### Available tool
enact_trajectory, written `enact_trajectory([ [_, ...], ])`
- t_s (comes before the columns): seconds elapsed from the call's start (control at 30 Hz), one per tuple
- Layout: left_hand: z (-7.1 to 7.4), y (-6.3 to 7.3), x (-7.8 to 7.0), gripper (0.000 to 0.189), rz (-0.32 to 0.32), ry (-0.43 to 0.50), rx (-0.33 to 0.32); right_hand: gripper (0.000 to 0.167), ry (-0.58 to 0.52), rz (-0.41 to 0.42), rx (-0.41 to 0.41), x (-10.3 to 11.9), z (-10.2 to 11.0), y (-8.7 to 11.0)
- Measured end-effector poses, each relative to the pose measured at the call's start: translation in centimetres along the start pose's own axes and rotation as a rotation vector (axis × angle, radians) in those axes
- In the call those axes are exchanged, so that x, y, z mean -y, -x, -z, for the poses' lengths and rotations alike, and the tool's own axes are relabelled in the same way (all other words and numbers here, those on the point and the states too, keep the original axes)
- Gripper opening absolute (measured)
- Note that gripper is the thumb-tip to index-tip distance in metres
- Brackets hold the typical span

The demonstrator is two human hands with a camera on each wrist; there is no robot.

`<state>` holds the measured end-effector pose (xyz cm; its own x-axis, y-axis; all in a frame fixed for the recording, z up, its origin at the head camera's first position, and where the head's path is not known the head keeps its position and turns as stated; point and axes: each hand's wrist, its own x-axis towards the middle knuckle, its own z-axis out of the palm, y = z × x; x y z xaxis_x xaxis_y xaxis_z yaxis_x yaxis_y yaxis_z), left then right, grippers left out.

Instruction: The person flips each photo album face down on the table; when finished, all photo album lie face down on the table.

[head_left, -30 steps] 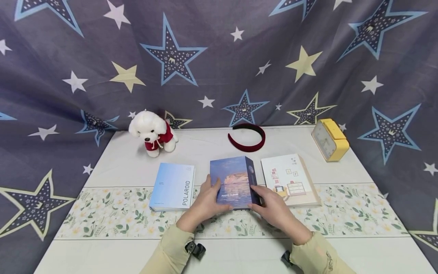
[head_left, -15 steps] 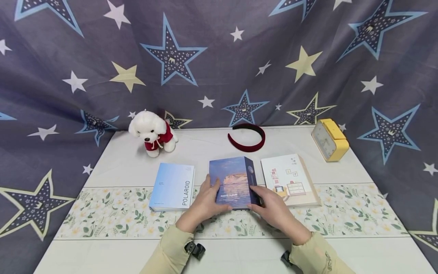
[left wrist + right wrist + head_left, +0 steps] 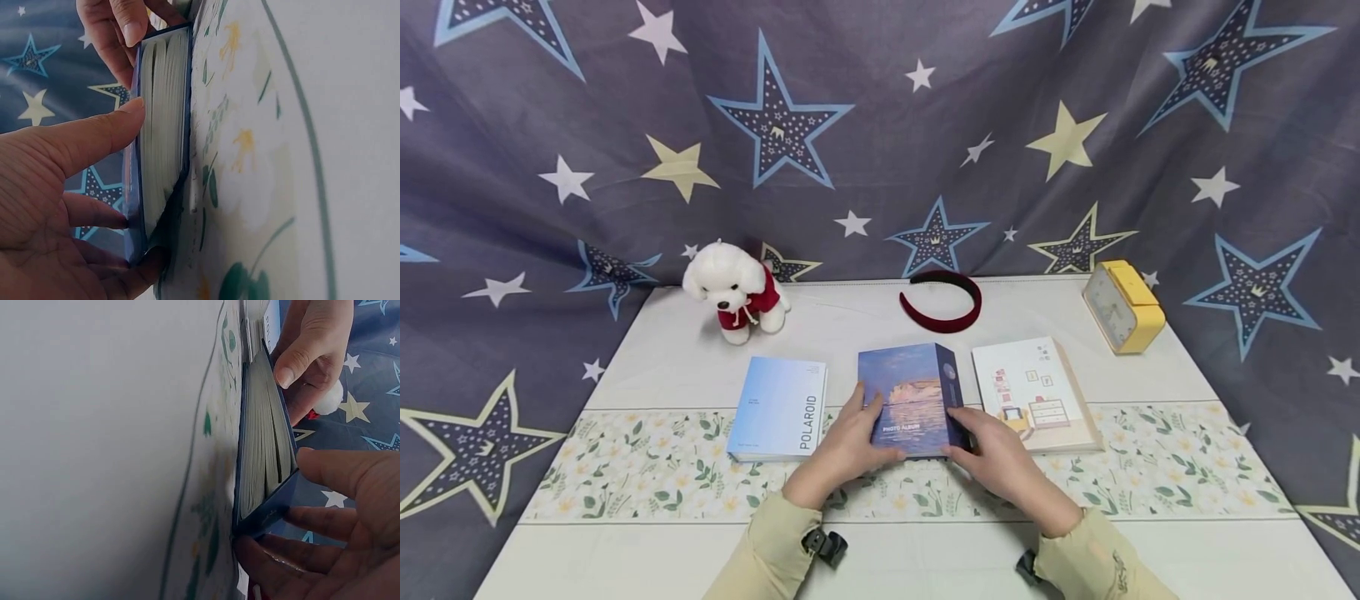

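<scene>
A blue photo album (image 3: 906, 404) with a painted sea cliff on its cover lies mid-table, its spine facing right. My left hand (image 3: 850, 442) grips its left side, thumb at the near edge of the cover. From the right, my right hand (image 3: 1000, 454) holds the spine side with thumb and fingers. The left wrist view shows the left thumb (image 3: 103, 134) against the cover edge and fingertips low by the pages. In the right wrist view the album's page block (image 3: 262, 444) faces the camera, and fingers of the right hand (image 3: 350, 512) touch the spine.
A light-blue Polaroid album (image 3: 778, 408) lies to the left, and a white illustrated book (image 3: 1033, 396) to the right. Behind are a white plush dog (image 3: 730, 287), a dark-red headband (image 3: 973, 304) and a yellow clock (image 3: 1123, 307). A star-patterned curtain (image 3: 865, 75) hangs behind the table.
The photo album has shifted very slightly left, with both hands staying on it. Everything else on the table keeps its place.
</scene>
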<state>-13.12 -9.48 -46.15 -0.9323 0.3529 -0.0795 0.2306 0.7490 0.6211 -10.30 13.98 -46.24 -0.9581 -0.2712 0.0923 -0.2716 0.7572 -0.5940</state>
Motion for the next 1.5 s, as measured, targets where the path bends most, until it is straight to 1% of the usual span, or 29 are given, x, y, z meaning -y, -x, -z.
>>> enact_trajectory([
  [0.13, 0.3, 0.2, 0.1, 0.093, -0.023, -0.018, -0.006, 0.048, -0.026, 0.036, -0.046, 0.1, -0.1, 0.0],
  [0.33, 1.1, 0.4, 0.3, 0.08, -0.058, -0.054, -0.02, 0.037, -0.086, 0.123, -0.126, 0.4, -0.4, -0.1],
  [0.43, 1.7, 0.4, 0.5, 0.074, -0.071, -0.068, -0.033, 0.034, -0.1, 0.157, -0.141, 0.8, -0.3, -0.3],
  [0.5, 2.2, 0.5, 0.6, 0.071, -0.062, -0.061, -0.04, 0.033, -0.11, 0.162, -0.134, 1.1, -0.3, -0.4],
  [0.63, 3.2, 0.8, 1.1, 0.068, -0.031, -0.03, -0.076, 0.032, -0.126, 0.141, -0.082, 1.8, -0.3, -0.7],
  [0.73, 3.8, 1.1, 1.6, 0.067, -0.003, -0.021, -0.117, 0.033, -0.133, 0.135, -0.045, 2.3, -0.4, -0.9],
  [0.83, 4.4, 1.3, 2.1, 0.065, 0.011, -0.019, -0.154, 0.033, -0.146, 0.147, -0.031, 2.6, -0.7, -1.1],
  [0.93, 5.0, 1.6, 2.7, 0.062, 0.022, -0.024, -0.174, 0.033, -0.17, 0.154, -0.018, 3.0, -1.0, -1.3],
  [1.03, 5.5, 1.9, 3.4, 0.062, 0.043, -0.039, -0.191, 0.035, -0.208, 0.135, 0.027, 3.4, -1.2, -1.6],
  [1.27, 6.8, 2.5, 5.1, 0.062, 0.076, -0.113, -0.253, 0.042, -0.331, 0.117, 0.154, 4.2, -1.9, -2.6],
  [1.4, 7.5, 2.8, 5.6, 0.062, 0.128, -0.141, -0.265, 0.047, -0.395, 0.094, 0.231, 4.7, -2.1, -3.2],
  [1.5, 7.8, 3.0, 6.0, 0.063, 0.156, -0.162, -0.265, 0.049, -0.453, 0.099, 0.284, 5.1, -2.4, -3.5],
])
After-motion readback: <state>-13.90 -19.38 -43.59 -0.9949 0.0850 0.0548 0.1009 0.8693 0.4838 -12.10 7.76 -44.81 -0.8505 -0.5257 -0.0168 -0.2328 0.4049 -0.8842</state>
